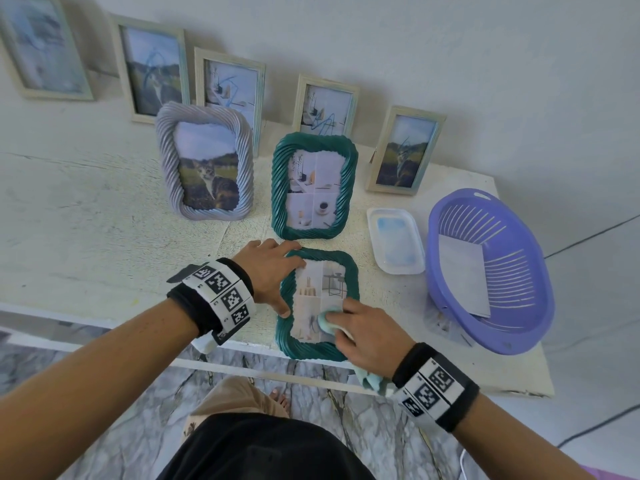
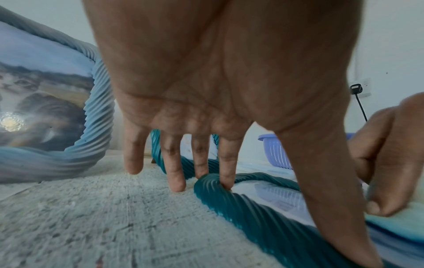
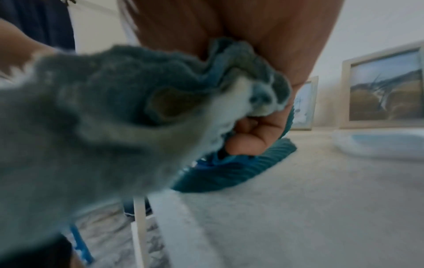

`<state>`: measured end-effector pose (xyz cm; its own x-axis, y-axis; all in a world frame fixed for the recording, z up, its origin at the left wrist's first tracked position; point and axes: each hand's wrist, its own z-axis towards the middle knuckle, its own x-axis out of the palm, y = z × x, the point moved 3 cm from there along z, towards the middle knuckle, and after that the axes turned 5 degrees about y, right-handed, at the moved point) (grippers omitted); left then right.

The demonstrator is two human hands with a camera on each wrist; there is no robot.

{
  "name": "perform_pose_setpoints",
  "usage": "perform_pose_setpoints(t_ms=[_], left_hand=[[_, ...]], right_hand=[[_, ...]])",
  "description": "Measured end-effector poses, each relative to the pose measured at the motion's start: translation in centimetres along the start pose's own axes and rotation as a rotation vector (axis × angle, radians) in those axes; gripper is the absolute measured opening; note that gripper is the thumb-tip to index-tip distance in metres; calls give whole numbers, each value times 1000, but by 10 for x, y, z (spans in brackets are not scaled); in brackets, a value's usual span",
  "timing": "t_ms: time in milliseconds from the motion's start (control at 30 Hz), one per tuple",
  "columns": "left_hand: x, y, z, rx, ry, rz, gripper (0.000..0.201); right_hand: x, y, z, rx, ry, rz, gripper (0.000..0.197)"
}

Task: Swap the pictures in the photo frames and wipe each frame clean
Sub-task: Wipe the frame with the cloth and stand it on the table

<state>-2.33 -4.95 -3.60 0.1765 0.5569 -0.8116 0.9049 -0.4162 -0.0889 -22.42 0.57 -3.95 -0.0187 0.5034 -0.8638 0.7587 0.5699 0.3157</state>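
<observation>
While the left hand [image 1: 268,268] lies spread with straight fingers [image 2: 226,163] pressing the upper left corner of the flat teal frame [image 1: 353,271], the right hand [image 1: 363,336] curls round a pale blue cloth [image 1: 327,320] and holds it against the lower part of that frame's glass. The frame lies face up at the near edge of the white table [image 1: 104,237], low in the centre of the head view. Just above it a second teal frame [image 1: 280,188] stands upright, and to its left a grey twisted frame [image 1: 166,147] shows a cat picture. Five pale wooden frames [image 1: 401,150] lean along the white wall [image 1: 450,46] across the top. At the right sit a shallow white tray [image 1: 372,230] and a purple basket [image 1: 540,237] holding a grey sheet. The table's surface is rough and speckled. Below it, the floor [image 1: 104,368] is grey marbled tile.
</observation>
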Motion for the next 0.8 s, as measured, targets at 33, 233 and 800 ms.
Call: perform_pose_setpoints(t_ms=[33,233,800], left_hand=[[0,0,0,1,2,0,99],[-1,0,-1,2,-6,0,98],[-1,0,-3,7,-19,-24,97]], right_hand=[[-1,-3,-4,-5,16,-14,33],[-10,-7,10,75,-119,-51,31],[1,13,-4,-18,-10,31,31]])
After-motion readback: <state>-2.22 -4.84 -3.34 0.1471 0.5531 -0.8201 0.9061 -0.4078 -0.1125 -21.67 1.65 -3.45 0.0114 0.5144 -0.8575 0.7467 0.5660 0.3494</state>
